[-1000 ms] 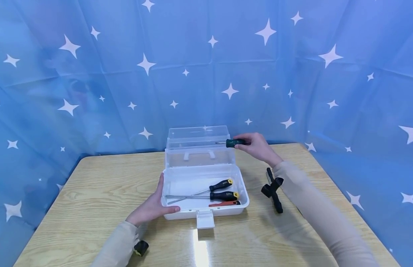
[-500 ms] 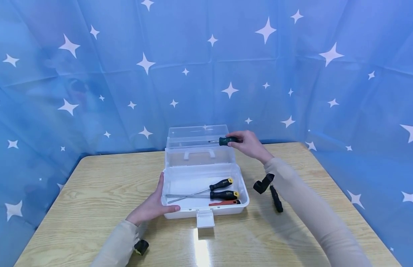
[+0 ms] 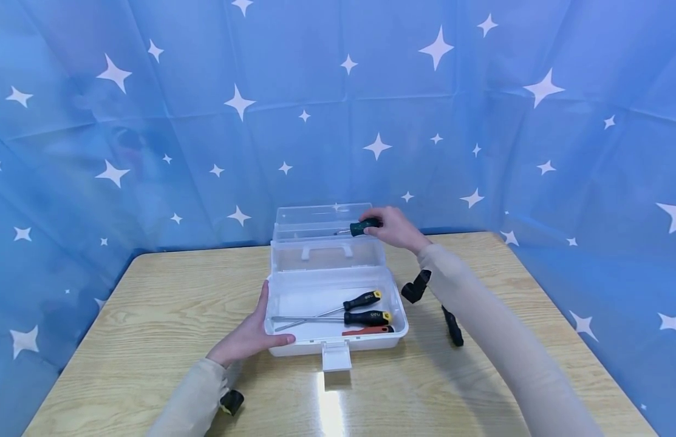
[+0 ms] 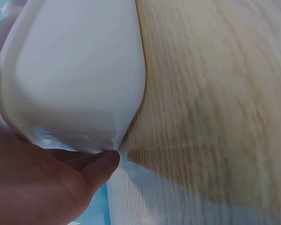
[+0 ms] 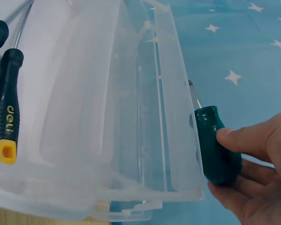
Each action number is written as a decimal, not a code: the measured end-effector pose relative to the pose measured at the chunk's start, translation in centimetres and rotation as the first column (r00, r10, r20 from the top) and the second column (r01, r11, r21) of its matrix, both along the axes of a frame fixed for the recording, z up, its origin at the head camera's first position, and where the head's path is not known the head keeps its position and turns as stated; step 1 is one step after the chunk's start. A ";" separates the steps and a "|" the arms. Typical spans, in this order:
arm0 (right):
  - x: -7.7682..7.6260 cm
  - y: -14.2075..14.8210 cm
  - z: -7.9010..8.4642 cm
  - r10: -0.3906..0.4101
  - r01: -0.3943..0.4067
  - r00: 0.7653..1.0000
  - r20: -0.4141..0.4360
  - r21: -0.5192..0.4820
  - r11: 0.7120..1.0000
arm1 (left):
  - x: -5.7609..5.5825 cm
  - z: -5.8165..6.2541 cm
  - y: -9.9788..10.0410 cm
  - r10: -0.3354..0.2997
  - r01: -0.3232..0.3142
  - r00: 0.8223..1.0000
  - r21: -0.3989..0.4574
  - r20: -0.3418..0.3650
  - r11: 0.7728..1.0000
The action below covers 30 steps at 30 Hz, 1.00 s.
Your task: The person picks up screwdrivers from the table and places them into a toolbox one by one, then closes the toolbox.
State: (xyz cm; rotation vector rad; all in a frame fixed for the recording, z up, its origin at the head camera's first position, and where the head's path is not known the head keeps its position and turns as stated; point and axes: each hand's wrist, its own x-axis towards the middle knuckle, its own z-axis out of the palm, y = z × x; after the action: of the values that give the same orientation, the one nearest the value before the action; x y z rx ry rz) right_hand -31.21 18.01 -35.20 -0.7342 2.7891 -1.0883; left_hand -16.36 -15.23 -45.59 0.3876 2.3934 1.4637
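Observation:
A white toolbox (image 3: 307, 290) sits on the table with its clear lid (image 3: 285, 260) swung back. My left hand (image 3: 245, 340) grips its left front corner, thumb over the front rim and fingers along the left side. My right hand (image 3: 396, 229) pinches a short screwdriver with a stubby green handle (image 3: 361, 227) over the raised lid, tip pointing left; in the right wrist view this screwdriver (image 5: 218, 145) is right beside the lid's edge. Inside the box lie two long black-and-yellow screwdrivers (image 3: 365, 318), crossing at their shafts, and an orange-handled tool (image 3: 367, 331).
A black-handled tool (image 3: 452, 328) lies on the wooden table (image 3: 168, 303) to the right, partly hidden by the right sleeve (image 3: 491, 328). The box's front latch (image 3: 336, 357) hangs down. A blue star-patterned curtain (image 3: 294, 139) stands behind the table.
My right hand has moved left with the green screwdriver, from right of the lid to over it, and slightly farther back. My left hand and the toolbox have stayed in place.

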 end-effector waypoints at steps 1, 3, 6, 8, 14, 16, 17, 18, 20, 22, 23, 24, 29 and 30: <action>0.0 -0.2 0.1 0.004 -0.004 1.000 -0.006 0.013 1.000 | 0.0 0.0 0.0 -0.001 0.001 1.000 0.004 0.002 1.000; -0.1 -0.6 0.2 0.008 -0.008 1.000 -0.013 0.040 0.999 | 0.0 0.0 0.1 -0.002 0.002 1.000 0.002 0.002 1.000; -0.2 -1.1 0.2 0.010 -0.008 1.000 -0.022 0.083 0.996 | -0.1 -0.1 0.1 -0.003 0.003 1.000 -0.002 0.005 1.000; -0.3 -1.4 0.0 0.014 -0.011 1.000 -0.024 0.112 0.994 | 0.0 -0.2 0.1 0.002 -0.002 1.000 -0.018 0.007 1.000; -0.7 -2.6 -0.5 0.038 -0.034 0.999 -0.022 0.165 0.986 | 0.0 -0.2 0.2 0.009 -0.009 1.000 -0.021 0.008 1.000; -0.7 -3.0 -0.5 0.042 -0.037 0.999 -0.024 0.170 0.985 | 0.0 -0.1 0.2 0.006 -0.005 1.000 -0.013 0.012 1.000; -0.7 -3.2 -0.5 0.043 -0.038 0.999 -0.025 0.170 0.985 | 0.0 -0.1 0.2 0.005 -0.005 1.000 -0.011 0.013 1.000; -0.7 -3.3 -0.6 0.043 -0.038 0.999 -0.025 0.172 0.984 | 0.0 -0.1 0.2 0.004 -0.004 1.000 -0.008 0.015 1.000; -0.7 -3.6 -0.5 0.045 -0.040 0.999 -0.026 0.172 0.984 | 0.0 -0.1 0.2 0.005 -0.005 1.000 -0.001 0.017 1.000; -0.7 -3.6 -0.6 0.045 -0.039 0.999 -0.027 0.172 0.984 | 0.0 -0.1 0.2 0.007 -0.007 1.000 0.005 0.015 1.000; -0.6 -3.6 -0.6 0.043 -0.038 0.999 -0.028 0.167 0.985 | 0.0 -0.1 0.2 0.008 -0.008 1.000 0.008 0.014 1.000; -0.6 -3.6 -0.5 0.041 -0.036 0.999 -0.031 0.161 0.986 | 0.0 -0.1 0.2 0.007 -0.008 1.000 0.011 0.013 1.000; 0.1 -2.7 -0.3 0.025 -0.019 0.998 -0.063 0.102 0.995 | 0.0 0.0 0.2 0.010 -0.010 1.000 0.006 0.012 1.000; 0.3 -2.4 -0.2 0.022 -0.016 0.997 -0.068 0.086 0.996 | 0.0 0.0 0.2 0.011 -0.011 1.000 0.001 0.013 1.000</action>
State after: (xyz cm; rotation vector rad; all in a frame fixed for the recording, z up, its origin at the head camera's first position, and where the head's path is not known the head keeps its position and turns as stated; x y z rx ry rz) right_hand -30.90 15.61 -35.36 -0.8016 2.8595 -0.9511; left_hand -16.39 -15.05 -45.60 0.3646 2.3879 1.4678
